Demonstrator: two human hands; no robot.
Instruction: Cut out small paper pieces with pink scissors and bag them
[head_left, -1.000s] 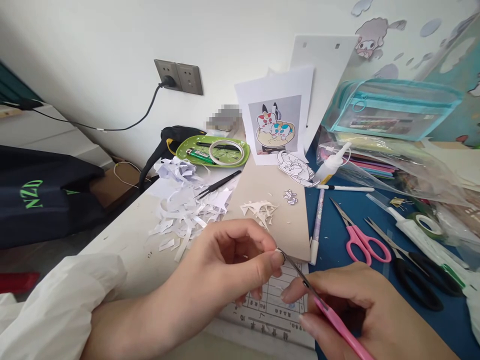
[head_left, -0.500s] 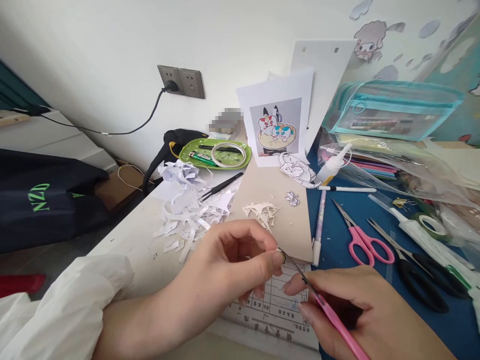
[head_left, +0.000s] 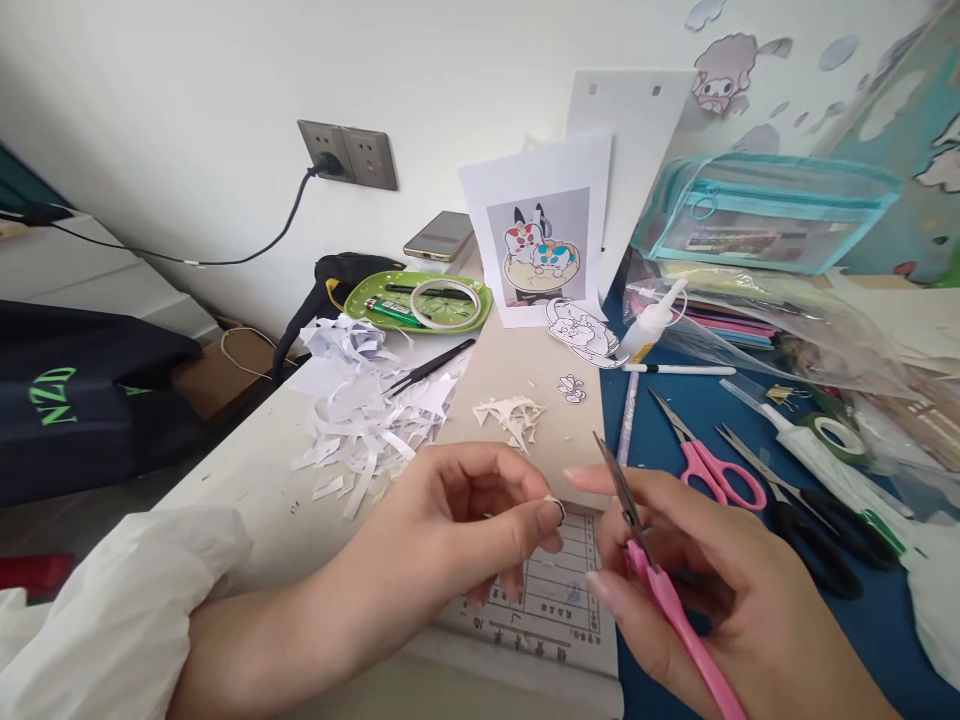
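I find a small pale piece with a dark edge (head_left: 556, 507) pinched between thumb and forefinger of my left hand (head_left: 480, 525). Its remaining fingers curl behind; most of the piece is hidden, so its shape cannot be determined. It is held above a printed form (head_left: 551, 600) near the close edge of the table.

My right hand (head_left: 720, 570) is gripping pink-handled scissors (head_left: 667, 595), blades pointing up and away, apart from the piece. Whether the blades are parted I cannot tell at this angle.

Just beyond lies a beige board (head_left: 517, 365), bearing cream offcuts (head_left: 510, 412) and, to their right, a small line-drawn cutout (head_left: 571, 388). Toward its far end, a larger cutout (head_left: 581, 332) overlaps the foot of an upright picture sheet (head_left: 540, 240).

Left of the board I note a heap of white paper scraps (head_left: 360, 425), with black tweezers (head_left: 431, 367) lying on it. Behind stands a green tray (head_left: 488, 300) containing a tape roll, a lighter and a dark pen-like item.

On the blue surface to the right: a glue bottle (head_left: 651, 325), a second pair of pink scissors (head_left: 712, 470) and black-handled scissors (head_left: 832, 530), these two pairs side by side.
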